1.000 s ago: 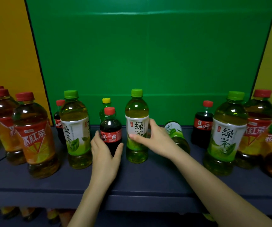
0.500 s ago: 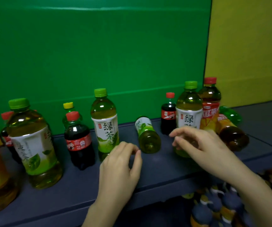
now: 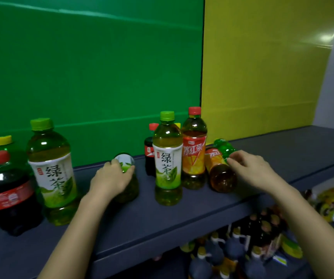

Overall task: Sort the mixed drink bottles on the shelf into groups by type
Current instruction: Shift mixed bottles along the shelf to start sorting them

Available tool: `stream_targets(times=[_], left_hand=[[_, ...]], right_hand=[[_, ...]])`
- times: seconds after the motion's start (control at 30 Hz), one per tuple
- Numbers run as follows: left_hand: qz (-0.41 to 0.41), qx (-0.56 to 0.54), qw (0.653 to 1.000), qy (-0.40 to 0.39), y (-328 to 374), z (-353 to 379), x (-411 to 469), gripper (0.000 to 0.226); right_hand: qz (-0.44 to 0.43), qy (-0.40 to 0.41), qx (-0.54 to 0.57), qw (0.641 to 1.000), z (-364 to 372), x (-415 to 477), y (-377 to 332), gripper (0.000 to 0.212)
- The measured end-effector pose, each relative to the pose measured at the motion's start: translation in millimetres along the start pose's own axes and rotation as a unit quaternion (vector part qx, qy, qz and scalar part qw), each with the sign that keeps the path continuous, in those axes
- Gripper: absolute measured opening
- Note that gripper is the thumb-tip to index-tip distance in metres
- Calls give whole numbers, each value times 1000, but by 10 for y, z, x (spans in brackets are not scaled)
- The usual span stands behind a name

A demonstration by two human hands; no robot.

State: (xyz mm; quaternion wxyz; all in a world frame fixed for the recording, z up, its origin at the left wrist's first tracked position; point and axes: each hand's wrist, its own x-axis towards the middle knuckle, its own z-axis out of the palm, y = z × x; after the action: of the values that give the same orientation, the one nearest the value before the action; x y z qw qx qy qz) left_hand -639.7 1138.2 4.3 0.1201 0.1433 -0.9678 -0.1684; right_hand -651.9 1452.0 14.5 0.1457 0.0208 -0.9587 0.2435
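**Sorting at early stage: toppled ones first**

L hand (image 3: 111,177), centre of frame, curls its fingers over the toppled green tea bottle (image 3: 125,161), which lies on the shelf (image 3: 162,222) w/ its base toward the camera. The grip is prob. meant to stand it up beside its own kind.

R hand (image 3: 250,170), right of centre, reaches w/ bent fingers to the lying green soda bottle (image 3: 223,148). Fingertips are at its side, but can't tell if they grip it or only touch. Just beside it, touching or nearly so, the lying iced red tea bottle (image 3: 221,176) points base-out.

Types are mixed:
- Upright green tea bottle (image 3: 168,158) stands pressed against the upright red tea bottle (image 3: 194,154).
- Small cola bottle (image 3: 150,154) is tucked behind those two.
- At left of frame, large green tea bottle (image 3: 51,168) stands next to the big cola bottle (image 3: 7,194).
- Yellow-capped green bottle (image 3: 3,140) stands behind that pair.

Judgement: no groups formed yet. Round bottles lying down may roll off the front edge, so righting them first makes sense.
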Motion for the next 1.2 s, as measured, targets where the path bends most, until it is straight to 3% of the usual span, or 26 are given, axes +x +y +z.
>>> stream_targets(times=[0.13,0.27,0.33,0.43,0.53,0.63,0.7,0.83,1.0,1.2], left_hand=[[-103,-6,994,-45,53,-19,294,77],[-158,-73,980,-99,112,-26,381,80],[-171,-117,972,-111,123,-11,390,70],[-184,-154,966,-98,108,23,382,67],[-189,-162,966,-69,118,52,335,72],[-187,-129,974,7,152,56,232,54],[-179,-110,974,85,167,98,157,56],[-127,-154,959,203,199,183,-56,56],[-67,-224,941,244,190,256,-268,67],[-10,-250,936,248,208,314,-419,74]], right_hand=[[47,-93,-42,994,24,328,-23,68],[65,-187,-50,979,72,575,-117,83],[94,-241,0,966,116,646,-140,77],[110,-273,87,952,182,689,-83,43],[84,-247,129,957,223,708,8,31],[50,-184,84,978,230,697,79,46],[35,-114,73,990,253,645,109,59],[-31,13,145,989,324,472,105,69],[-93,80,204,971,455,369,132,81],[-134,75,215,964,503,281,145,84]])
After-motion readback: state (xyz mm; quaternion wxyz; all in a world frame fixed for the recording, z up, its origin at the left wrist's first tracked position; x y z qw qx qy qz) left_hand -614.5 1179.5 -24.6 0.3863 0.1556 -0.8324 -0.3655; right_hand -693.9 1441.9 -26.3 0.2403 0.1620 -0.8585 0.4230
